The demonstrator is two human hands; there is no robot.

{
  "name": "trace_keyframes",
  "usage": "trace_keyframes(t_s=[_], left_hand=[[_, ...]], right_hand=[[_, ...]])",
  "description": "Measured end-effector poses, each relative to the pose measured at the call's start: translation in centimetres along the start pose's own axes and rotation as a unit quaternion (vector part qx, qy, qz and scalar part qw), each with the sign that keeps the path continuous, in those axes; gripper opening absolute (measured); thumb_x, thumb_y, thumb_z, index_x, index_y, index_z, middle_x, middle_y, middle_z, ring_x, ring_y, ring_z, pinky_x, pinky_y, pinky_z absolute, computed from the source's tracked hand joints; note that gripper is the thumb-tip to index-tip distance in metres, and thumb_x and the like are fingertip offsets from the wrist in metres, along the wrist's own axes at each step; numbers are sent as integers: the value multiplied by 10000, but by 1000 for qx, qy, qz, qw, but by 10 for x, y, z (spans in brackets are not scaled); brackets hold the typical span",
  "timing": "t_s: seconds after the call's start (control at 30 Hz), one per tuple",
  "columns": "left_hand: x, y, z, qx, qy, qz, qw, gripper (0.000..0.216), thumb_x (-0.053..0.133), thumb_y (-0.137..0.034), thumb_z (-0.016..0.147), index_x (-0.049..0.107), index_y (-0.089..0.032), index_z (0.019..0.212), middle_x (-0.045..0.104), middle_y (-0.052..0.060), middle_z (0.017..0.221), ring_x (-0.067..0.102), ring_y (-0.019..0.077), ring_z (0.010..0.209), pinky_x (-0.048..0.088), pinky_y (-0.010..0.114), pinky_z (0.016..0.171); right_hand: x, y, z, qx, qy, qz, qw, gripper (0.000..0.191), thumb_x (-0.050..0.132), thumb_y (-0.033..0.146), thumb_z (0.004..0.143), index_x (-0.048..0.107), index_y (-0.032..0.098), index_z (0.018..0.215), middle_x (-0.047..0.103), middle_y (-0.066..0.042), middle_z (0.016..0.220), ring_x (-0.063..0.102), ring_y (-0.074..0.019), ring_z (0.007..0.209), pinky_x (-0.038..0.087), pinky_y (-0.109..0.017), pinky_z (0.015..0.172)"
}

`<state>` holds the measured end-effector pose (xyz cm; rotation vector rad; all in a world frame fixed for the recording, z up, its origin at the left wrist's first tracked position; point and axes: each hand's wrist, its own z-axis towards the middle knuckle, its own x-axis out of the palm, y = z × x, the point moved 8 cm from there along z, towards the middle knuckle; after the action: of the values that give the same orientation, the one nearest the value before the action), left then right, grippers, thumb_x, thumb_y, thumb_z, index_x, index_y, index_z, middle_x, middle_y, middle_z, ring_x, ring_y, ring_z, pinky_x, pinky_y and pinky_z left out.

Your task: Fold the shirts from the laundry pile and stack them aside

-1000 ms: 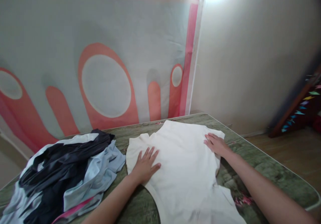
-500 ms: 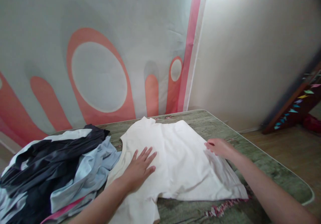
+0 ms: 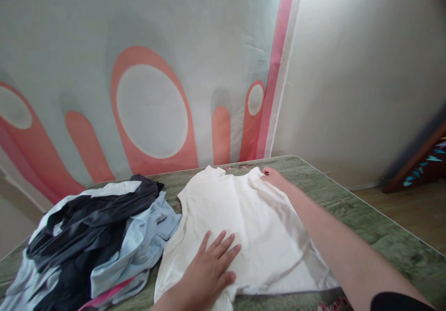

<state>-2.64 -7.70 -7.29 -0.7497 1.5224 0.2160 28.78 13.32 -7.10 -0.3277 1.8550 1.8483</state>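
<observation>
My left hand (image 3: pixel 214 267) rests with fingers apart on a white shirt (image 3: pixel 212 208), laid out on the table (image 3: pixel 348 208) but creased at right, as my right hand (image 3: pixel 274 177) pinches its far corner, the clothes pile (image 3: pixel 101 236) alongside unspread.

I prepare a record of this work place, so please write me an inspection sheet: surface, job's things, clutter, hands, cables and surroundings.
Surface: greenish wood-patterned tabletop with a pale edge.
Job's things: white garment, spread on the tabletop, some wrinkles.
Clutter: heaped clothes, dark, white and light blue, left of the garment.
Hands: left hand flat on the garment, fingers spread; right hand gripping its far right corner.
Cables: nothing seen.
Surroundings: coral-patterned backdrop behind, plain wall at right.
</observation>
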Motion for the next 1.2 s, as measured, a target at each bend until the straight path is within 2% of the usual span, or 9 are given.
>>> trace_keyframes(t_s=[0.13, 0.27, 0.43, 0.5, 0.57, 0.67, 0.83, 1.03, 1.2], left_hand=[[-5, 3, -1, 6, -12, -2, 1000, 563, 370, -476, 973, 167, -410, 1494, 186, -3, 1575, 133, 285, 1452, 92, 603, 1146], [-5, 4, -2, 1, -12, -6, 1000, 552, 378, -474, 971, 187, -418, 1487, 191, -10, 1572, 148, 288, 1448, 90, 617, 1140], [-5, 3, -3, 4, -18, -3, 1000, 557, 408, -455, 968, 200, -419, 1483, 198, -9, 1572, 155, 278, 1449, 76, 595, 1151], [-5, 3, -4, 5, -26, 9, 1000, 550, 404, -438, 974, 202, -408, 1485, 201, -14, 1573, 158, 265, 1449, 73, 570, 1161], [-4, 4, -5, 6, -29, 22, 999, 538, 380, -432, 984, 195, -403, 1488, 194, -26, 1576, 156, 252, 1451, 70, 553, 1166], [-2, 4, -4, 6, -26, 27, 999, 534, 357, -447, 989, 180, -404, 1491, 175, -30, 1580, 144, 252, 1453, 60, 554, 1165], [-1, 5, -4, 5, -21, 22, 1000, 541, 350, -443, 992, 148, -407, 1493, 158, -31, 1581, 136, 258, 1454, 77, 568, 1159], [1, 4, -3, 5, -24, 19, 1000, 550, 369, -430, 988, 156, -404, 1494, 163, -25, 1581, 121, 266, 1455, 83, 579, 1156], [-9, 0, -5, 16, -31, 17, 999, 536, 361, -439, 987, 208, -369, 1496, 174, 3, 1580, 155, 264, 1450, 155, 572, 1150]], right_hand=[[12, 15, -11, -7, 79, 130, 988, 331, 554, 274, 655, 583, 167, 967, 701, -53, 828, 640, -205, 740, 498, -322, 683], [4, 32, -29, -13, 151, 210, 966, 473, 602, 284, 632, 589, 145, 1083, 715, -118, 963, 671, -254, 853, 519, -368, 776], [-2, 47, -35, -43, 218, 256, 941, 560, 644, 248, 623, 539, 192, 1171, 702, -71, 1004, 671, -234, 821, 531, -372, 764], [-5, 49, -30, -89, 186, 146, 968, 520, 612, 270, 679, 513, 223, 1188, 686, -46, 1034, 664, -210, 812, 529, -339, 730], [-13, 46, -22, -124, 106, -47, 985, 447, 572, 268, 740, 515, 245, 1183, 668, -28, 1065, 650, -196, 853, 511, -312, 750], [-28, 36, -13, -116, -23, -254, 960, 385, 545, 226, 793, 539, 225, 1178, 617, -72, 1145, 581, -241, 1033, 436, -361, 898], [-49, -1, -18, -56, -133, -348, 926, 451, 484, 292, 882, 446, 164, 1312, 449, -199, 1330, 336, -364, 1279, 243, -531, 1028], [-58, -57, -25, 22, -136, -401, 906, 496, 476, 420, 885, 495, 135, 1289, 542, -190, 1261, 465, -320, 1171, 379, -454, 945], [-64, -56, -31, 10, -161, -415, 895, 406, 344, 277, 939, 525, 136, 1274, 546, -193, 1292, 456, -313, 1214, 376, -486, 973]])
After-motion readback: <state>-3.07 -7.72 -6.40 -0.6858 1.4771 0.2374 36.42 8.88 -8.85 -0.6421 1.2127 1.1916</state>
